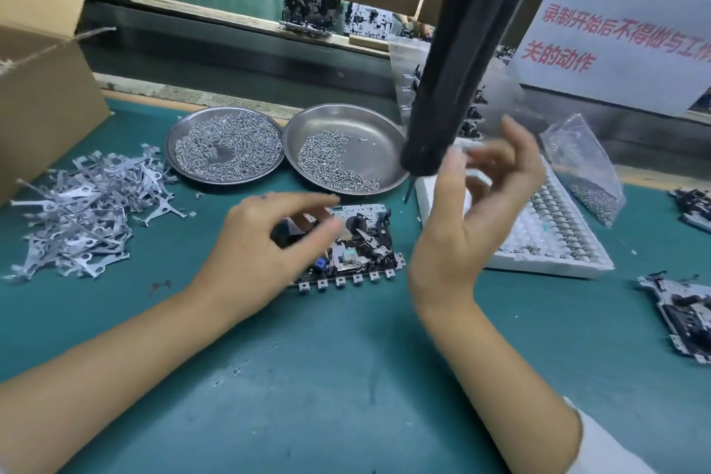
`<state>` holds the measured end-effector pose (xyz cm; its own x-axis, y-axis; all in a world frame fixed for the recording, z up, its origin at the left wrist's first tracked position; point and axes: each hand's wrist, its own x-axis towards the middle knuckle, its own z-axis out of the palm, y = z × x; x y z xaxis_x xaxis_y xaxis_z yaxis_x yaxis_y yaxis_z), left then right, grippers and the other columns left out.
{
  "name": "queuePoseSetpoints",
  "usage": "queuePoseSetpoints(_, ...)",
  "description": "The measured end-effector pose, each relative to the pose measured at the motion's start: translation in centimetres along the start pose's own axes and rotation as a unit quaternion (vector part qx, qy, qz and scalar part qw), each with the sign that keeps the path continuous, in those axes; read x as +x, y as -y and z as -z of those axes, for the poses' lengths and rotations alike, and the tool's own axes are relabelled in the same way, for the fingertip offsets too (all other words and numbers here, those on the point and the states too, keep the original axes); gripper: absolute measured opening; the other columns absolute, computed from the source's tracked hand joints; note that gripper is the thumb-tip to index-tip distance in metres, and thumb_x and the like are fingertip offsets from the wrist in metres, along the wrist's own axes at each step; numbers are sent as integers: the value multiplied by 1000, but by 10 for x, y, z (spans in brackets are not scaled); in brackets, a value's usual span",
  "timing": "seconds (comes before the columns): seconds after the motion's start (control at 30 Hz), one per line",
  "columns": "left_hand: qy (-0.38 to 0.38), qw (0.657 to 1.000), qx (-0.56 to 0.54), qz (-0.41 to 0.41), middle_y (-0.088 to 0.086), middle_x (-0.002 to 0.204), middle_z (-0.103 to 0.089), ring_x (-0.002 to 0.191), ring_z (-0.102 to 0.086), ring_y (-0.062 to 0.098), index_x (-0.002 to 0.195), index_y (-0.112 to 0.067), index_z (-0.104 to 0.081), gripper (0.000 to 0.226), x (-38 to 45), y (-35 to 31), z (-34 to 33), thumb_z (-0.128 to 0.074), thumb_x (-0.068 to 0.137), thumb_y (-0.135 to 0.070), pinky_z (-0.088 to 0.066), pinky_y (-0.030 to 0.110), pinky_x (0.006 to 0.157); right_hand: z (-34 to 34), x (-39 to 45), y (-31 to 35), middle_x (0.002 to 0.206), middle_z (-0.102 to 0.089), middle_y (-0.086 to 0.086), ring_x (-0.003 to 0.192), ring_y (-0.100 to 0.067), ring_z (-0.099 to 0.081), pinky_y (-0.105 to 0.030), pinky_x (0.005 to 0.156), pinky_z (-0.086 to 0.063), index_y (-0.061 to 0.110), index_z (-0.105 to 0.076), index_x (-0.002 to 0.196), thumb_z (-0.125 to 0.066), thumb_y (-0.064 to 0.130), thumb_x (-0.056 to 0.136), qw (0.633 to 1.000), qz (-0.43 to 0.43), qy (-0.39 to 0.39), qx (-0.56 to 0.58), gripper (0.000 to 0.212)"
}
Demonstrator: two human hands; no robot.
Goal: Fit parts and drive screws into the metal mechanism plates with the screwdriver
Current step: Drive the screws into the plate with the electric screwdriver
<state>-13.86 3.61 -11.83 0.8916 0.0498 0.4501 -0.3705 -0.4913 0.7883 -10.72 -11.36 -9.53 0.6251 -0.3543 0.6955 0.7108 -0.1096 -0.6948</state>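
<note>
Bench: Green mat (346, 377) lay under everything; your mechanism plate (358, 242) sat at its middle, directly before you, within reach of both hands.
Left hand (269, 242): You rested it on the plate's left part, fingers loosely curled, probably steadying it; I could not tell whether it pinched a part.
Right hand (473, 219): You held it raised just right of the plate, fingers spread, gripping nothing, beside the hanging screwdriver (461, 62), likely reaching for it.
Screw dishes: Two, just behind the plate; left dish (225, 142) full, right dish (346, 148) partly filled.
Levers: One heap (84, 215), well left of the plate.
Foam tray (538, 235): One, right of the plate.
Other plates: Two at far right (681, 312).
</note>
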Motion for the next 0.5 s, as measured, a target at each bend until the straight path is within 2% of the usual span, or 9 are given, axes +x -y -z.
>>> queuePoseSetpoints(0.03,-33,999,-18,16,-24,82,-67,79,-60,-7,101,-25,-72,25,4,2,3,-62,81,-37,-42,9,79,4,-9,0,93,-47,0,86,-12,-49,-24,79,-39,26,-45,115,-51,19,89,999,12,5,-40,28)
queuePoseSetpoints(0.07,-63,997,-28,25,-21,86,-68,81,-60,-9,103,-25,-70,23,8,5,6,-59,85,-35,-42,8,80,7,-19,1,94,-49,0,86,-14,-50,-23,80,-39,25,-50,113,-52,20,89,994,23,66,-80,25)
queuePoseSetpoints(0.1,-88,995,-35,28,-16,88,-68,82,-59,-10,104,-24,-68,21,11,9,9,-56,89,-32,-42,8,81,8,-30,2,97,-53,-1,90,-15,-53,-24,82,-41,20,-56,115,-53,24,88,977,39,164,-129,27)
queuePoseSetpoints(0.13,-107,993,-40,28,-13,89,-68,83,-59,-12,104,-23,-67,19,14,12,11,-53,93,-28,-43,10,83,9,-41,2,102,-57,-5,95,-19,-55,-28,85,-44,17,-59,119,-54,30,88,939,67,275,-195,34)
queuePoseSetpoints(0.17,-119,992,-41,30,-12,89,-68,84,-59,-12,105,-22,-66,20,15,15,12,-49,95,-27,-45,15,84,8,-49,1,108,-59,-8,100,-24,-55,-35,87,-45,18,-60,123,-54,38,88,880,105,372,-275,41)
queuePoseSetpoints(0.23,-131,990,-31,33,-13,89,-66,84,-59,-11,106,-21,-65,22,17,19,13,-46,97,-25,-47,21,84,4,-59,1,121,-57,-9,110,-31,-51,-44,91,-41,25,-61,125,-48,50,91,759,153,481,-411,44)
queuePoseSetpoints(0.27,-134,990,-22,30,-14,89,-65,84,-58,-11,106,-21,-65,22,16,22,13,-46,98,-24,-47,23,84,2,-60,4,125,-55,-8,113,-33,-49,-46,92,-39,26,-62,122,-45,51,92,725,152,507,-440,42)
queuePoseSetpoints(0.4,-133,991,6,16,-15,87,-65,84,-56,-11,107,-19,-67,23,14,29,13,-47,98,-23,-44,23,83,15,-65,24,117,-57,-4,104,-30,-52,-41,82,-43,22,-65,101,-43,42,95,696,176,532,-449,31)
queuePoseSetpoints(0.5,-129,992,3,15,-9,88,-67,85,-58,-2,108,-21,-68,24,15,32,14,-47,98,-25,-44,26,81,47,-74,39,111,-62,-1,98,-25,-57,-34,75,-46,25,-67,89,-47,42,92,714,194,515,-433,26)
